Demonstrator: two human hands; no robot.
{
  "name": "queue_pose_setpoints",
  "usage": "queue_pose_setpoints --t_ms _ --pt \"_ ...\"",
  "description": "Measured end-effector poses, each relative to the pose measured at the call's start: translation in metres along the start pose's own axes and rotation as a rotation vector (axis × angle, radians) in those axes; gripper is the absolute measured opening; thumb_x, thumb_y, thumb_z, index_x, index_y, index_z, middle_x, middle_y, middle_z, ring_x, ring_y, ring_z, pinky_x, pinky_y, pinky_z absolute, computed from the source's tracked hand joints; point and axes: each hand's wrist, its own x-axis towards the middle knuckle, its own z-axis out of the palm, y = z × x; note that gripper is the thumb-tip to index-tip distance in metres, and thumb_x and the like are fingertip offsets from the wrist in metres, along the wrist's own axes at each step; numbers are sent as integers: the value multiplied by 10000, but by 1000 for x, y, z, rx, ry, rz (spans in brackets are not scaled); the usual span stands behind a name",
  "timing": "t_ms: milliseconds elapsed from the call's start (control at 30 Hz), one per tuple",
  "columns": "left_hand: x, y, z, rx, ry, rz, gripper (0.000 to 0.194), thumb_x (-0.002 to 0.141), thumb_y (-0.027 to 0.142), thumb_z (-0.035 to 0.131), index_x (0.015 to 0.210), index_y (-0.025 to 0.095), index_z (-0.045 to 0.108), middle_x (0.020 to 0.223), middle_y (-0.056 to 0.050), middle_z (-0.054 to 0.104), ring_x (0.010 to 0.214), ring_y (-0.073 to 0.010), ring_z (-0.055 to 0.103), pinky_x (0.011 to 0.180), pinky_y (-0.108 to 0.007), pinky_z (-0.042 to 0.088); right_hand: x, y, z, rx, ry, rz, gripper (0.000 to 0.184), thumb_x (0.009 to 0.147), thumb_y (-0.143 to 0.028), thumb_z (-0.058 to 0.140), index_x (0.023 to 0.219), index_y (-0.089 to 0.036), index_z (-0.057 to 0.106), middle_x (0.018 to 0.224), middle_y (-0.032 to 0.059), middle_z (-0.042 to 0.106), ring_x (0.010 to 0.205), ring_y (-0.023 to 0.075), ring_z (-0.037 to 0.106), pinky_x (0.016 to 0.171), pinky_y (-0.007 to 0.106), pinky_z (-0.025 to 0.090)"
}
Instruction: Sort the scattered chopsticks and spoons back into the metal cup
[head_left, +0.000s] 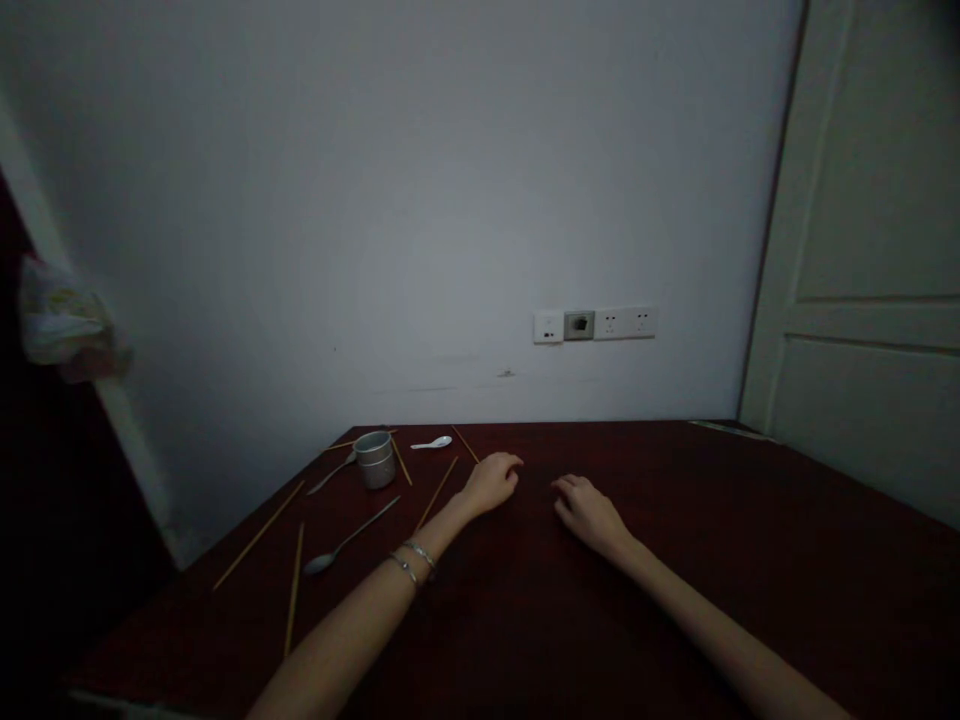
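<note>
Grey cup [376, 465] amid sticks [259, 535] and spoons [322, 563], left hand [491, 482] nearby

right of the right hand [589, 513], the desk [757, 530] lies open; a narrow lane also parts that hand from the left hand [491, 482]. leftward, the left forearm [367, 625] bars a low path, then scattered chopsticks [259, 535], spoons [321, 563] and an upright metal cup [375, 464]. the wall [412, 200] blocks the far edge.
</note>
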Motion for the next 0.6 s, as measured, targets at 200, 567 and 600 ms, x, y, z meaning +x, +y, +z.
queue_pose_setpoints --t_ms 200,567,600 --pt "-24 -56 -98 59 243 -23 270 748 101 420 898 167 635 942 -43 633 906 -145 553 845 -263 410 0 -116 2 75 -139 -244 319 829 -349 376 887 -195 649 815 76 668 788 187 620 704 251 417" --pt "-190 -218 -203 327 189 -1042 198 719 176 543 858 87 652 871 -130 667 814 -205 610 672 -243 433 -10 -305 35 199 -202 -590 289 779 -317 460 867 -142 673 841 134 681 766 244 648 632 312 498" --pt "-204 -224 -202 326 167 -1073 189 700 176 570 841 82 655 851 -134 670 801 -211 614 656 -242 432 -11 -316 38 201 -205 -605 282 779 -298 462 872 -134 673 844 141 680 770 246 648 631 316 503"
